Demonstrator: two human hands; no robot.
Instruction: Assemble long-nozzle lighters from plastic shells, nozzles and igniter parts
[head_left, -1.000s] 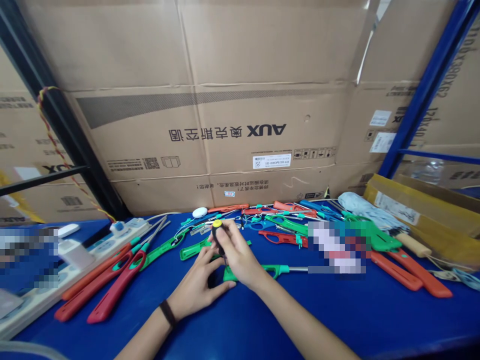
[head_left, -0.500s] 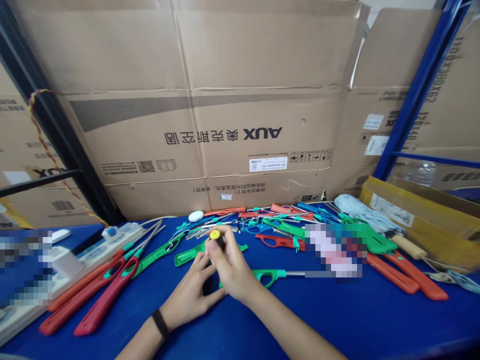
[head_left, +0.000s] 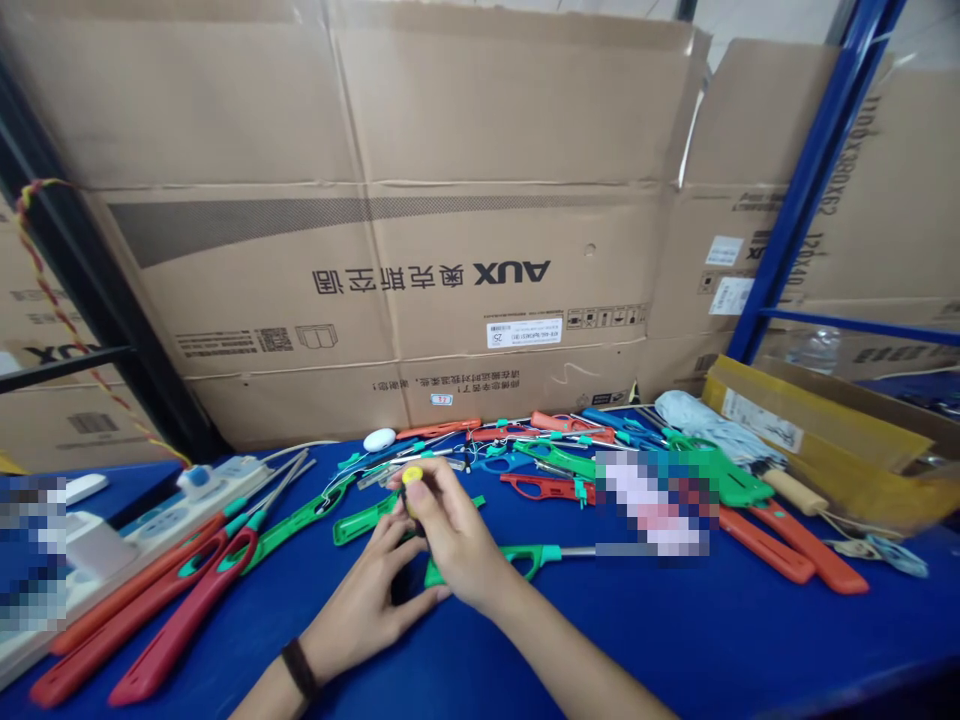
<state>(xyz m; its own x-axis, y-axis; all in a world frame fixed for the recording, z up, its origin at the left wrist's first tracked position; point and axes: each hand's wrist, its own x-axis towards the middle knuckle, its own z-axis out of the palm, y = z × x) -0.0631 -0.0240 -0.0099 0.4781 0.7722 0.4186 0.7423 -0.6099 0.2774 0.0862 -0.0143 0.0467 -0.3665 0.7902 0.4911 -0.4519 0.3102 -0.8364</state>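
Right hand [head_left: 450, 530] pinching yellow-capped black handle [head_left: 410, 487]; left hand [head_left: 366, 600] curled just below, hold unclear

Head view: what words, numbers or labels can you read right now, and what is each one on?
"AUX", upside down, on the large cardboard carton.
"奥克斯空调", upside down, beside it on the same carton.
"AUX" on the carton at far left.
The white barcode label on the large carton is too small to read.
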